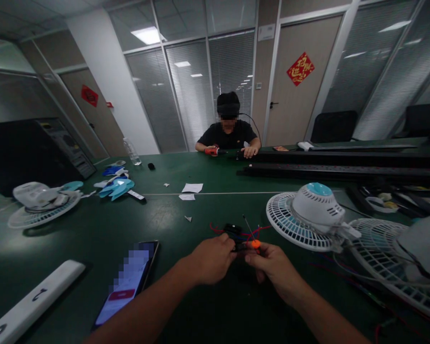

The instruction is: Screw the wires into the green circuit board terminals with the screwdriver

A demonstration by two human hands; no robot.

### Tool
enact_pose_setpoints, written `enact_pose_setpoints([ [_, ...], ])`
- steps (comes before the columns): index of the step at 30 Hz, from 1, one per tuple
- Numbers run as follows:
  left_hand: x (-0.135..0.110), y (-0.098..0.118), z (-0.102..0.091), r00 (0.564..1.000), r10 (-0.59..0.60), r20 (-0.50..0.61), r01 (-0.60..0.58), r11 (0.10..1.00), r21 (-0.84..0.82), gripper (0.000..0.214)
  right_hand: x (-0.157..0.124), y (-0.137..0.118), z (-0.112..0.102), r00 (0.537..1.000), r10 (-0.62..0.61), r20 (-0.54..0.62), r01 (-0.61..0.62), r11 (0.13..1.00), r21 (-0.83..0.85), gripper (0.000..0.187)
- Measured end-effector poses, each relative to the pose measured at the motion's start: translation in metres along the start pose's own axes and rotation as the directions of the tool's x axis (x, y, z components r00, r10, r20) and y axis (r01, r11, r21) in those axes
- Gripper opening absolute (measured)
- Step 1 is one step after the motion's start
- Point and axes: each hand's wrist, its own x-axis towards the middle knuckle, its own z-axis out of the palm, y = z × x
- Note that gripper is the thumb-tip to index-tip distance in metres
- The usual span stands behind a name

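Over the near middle of the green table, my left hand (213,258) is closed, its fingertips pinching a small black part (239,247). Close beside it, my right hand (272,267) grips a screwdriver (255,244) by its orange handle, the thin shaft tilted up and away. Those fingertips also come close to the black part; whether they touch it is not clear. Just beyond the hands lies another black piece (232,228). Thin red and blue wires (260,231) spread around the parts. My fingers hide much of the small part.
Fan heads (315,210) with white grilles stand at right. A phone (129,282) and a white bar (36,301) lie at left. Blue gloves (116,188), a bottle (132,152) and paper scraps (192,188) are farther off. Opposite, a person holds a red tool (212,151) beside long black rails (329,171).
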Motion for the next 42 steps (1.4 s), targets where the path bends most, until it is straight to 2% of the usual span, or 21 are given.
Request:
enact_pose_setpoints([
  [5, 0.015, -0.003, 0.010, 1.000, -0.011, 0.004, 0.010, 0.996, 0.093, 0.026, -0.015, -0.002, -0.012, 0.988, 0.057, -0.144, -0.067, 0.995, -0.067, 0.031],
  [8, 0.022, -0.002, 0.016, 1.000, -0.004, 0.014, 0.002, 0.994, 0.114, 0.024, -0.023, 0.004, -0.014, 0.984, 0.071, -0.163, -0.096, 0.985, -0.146, 0.031],
  [12, 0.025, -0.003, 0.018, 1.000, -0.017, 0.003, 0.017, 0.994, 0.111, 0.022, -0.029, 0.009, -0.010, 0.996, 0.045, -0.079, -0.068, 0.945, -0.319, 0.029],
  [15, 0.026, -0.007, 0.018, 0.999, -0.044, -0.018, 0.046, 0.995, 0.089, 0.021, -0.033, 0.007, -0.007, 0.999, -0.010, 0.039, 0.027, 0.882, -0.471, 0.027],
  [19, 0.025, -0.013, 0.019, 0.995, -0.081, -0.059, 0.084, 0.995, 0.052, 0.021, -0.033, 0.004, -0.003, 0.979, -0.049, 0.198, 0.166, 0.757, -0.631, 0.026],
  [23, 0.021, -0.015, 0.025, 0.986, -0.126, -0.109, 0.125, 0.992, -0.011, 0.023, -0.030, 0.001, -0.001, 0.970, -0.050, 0.238, 0.214, 0.640, -0.738, 0.027],
  [26, 0.020, -0.017, 0.030, 0.978, -0.150, -0.144, 0.141, 0.987, -0.070, 0.024, -0.027, -0.002, -0.002, 0.966, -0.043, 0.255, 0.230, 0.598, -0.768, 0.028],
  [31, 0.018, -0.022, 0.037, 0.962, -0.187, -0.200, 0.153, 0.973, -0.173, 0.025, -0.023, -0.007, -0.003, 0.957, -0.056, 0.283, 0.257, 0.612, -0.748, 0.031],
  [36, 0.015, -0.025, 0.042, 0.941, -0.232, -0.247, 0.168, 0.952, -0.254, 0.023, -0.018, -0.012, -0.006, 0.962, -0.070, 0.264, 0.245, 0.648, -0.721, 0.029],
  [39, 0.014, -0.025, 0.047, 0.931, -0.257, -0.260, 0.178, 0.940, -0.292, 0.021, -0.002, -0.022, -0.011, 0.975, -0.068, 0.210, 0.202, 0.662, -0.722, 0.029],
  [42, 0.015, -0.025, 0.052, 0.920, -0.280, -0.275, 0.186, 0.928, -0.322, 0.022, 0.022, -0.036, -0.013, 0.990, -0.097, 0.100, 0.139, 0.671, -0.728, 0.031],
])
